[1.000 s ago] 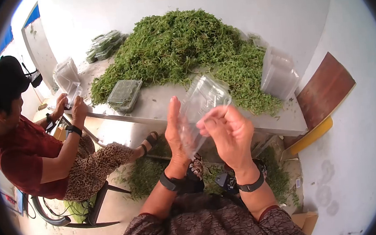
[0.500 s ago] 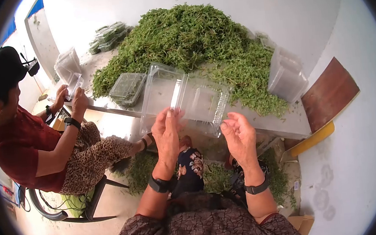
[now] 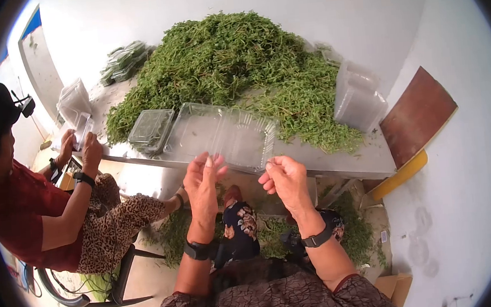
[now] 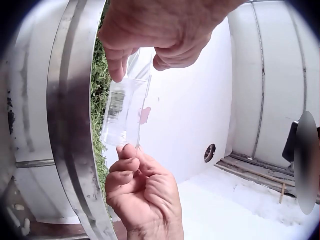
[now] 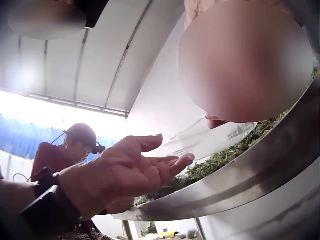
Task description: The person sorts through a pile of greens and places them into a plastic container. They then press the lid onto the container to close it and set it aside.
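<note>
A clear plastic clamshell box [image 3: 194, 128] is spread open at the table's front edge, its two halves side by side. My right hand [image 3: 288, 182] pinches its near right corner between thumb and fingertips; the left wrist view shows the same pinch on the box [image 4: 120, 110]. My left hand [image 3: 202, 186] is at the near edge of the left half, and in the right wrist view that left hand [image 5: 135, 167] has its fingers extended, palm upward, beside the plastic. Behind the box rises a large heap of leafy green stems [image 3: 221, 63].
A closed box of greens [image 3: 151, 129] sits left of the open one. Nested empty boxes [image 3: 359, 95] stand at the table's right end, and filled packs [image 3: 126, 62] are stacked at the back left. Another person [image 3: 42, 210] sits at the left, handling a clear box.
The box was tilted up between my hands a second ago, then spread open in the air. Now it is lower, at the table edge, and both hands have come down with it.
</note>
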Demonstrator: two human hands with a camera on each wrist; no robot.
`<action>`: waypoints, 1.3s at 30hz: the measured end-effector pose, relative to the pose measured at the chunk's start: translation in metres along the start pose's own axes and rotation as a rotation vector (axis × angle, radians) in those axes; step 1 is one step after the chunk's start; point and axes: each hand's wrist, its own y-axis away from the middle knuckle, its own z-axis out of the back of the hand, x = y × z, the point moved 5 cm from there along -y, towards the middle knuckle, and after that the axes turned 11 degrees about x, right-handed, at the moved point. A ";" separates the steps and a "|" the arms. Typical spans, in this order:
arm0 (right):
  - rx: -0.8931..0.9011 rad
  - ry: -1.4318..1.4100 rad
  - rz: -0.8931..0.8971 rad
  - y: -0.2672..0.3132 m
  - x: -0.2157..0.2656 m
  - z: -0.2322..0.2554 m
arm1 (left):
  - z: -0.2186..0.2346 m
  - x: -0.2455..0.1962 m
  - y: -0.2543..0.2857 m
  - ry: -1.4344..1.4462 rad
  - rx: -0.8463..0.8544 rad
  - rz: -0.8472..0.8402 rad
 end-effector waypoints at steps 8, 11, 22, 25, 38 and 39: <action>0.050 -0.099 -0.020 -0.017 -0.007 -0.009 | 0.008 0.003 0.001 -0.216 -0.182 -0.141; 0.030 -0.092 -0.035 -0.022 -0.007 -0.008 | 0.010 0.007 0.002 -0.298 -0.199 -0.206; 0.020 -0.082 -0.082 -0.035 -0.004 -0.005 | -0.025 -0.014 -0.002 -1.054 0.023 -0.594; 0.050 -0.021 -0.102 -0.036 0.003 0.001 | -0.027 -0.014 -0.006 -1.170 0.024 -0.683; 0.100 0.364 -0.014 -0.055 0.028 0.031 | -0.016 -0.009 -0.025 -1.227 0.135 -0.656; -0.041 0.725 0.115 -0.059 0.049 0.039 | -0.014 -0.009 -0.028 -1.198 0.095 -0.641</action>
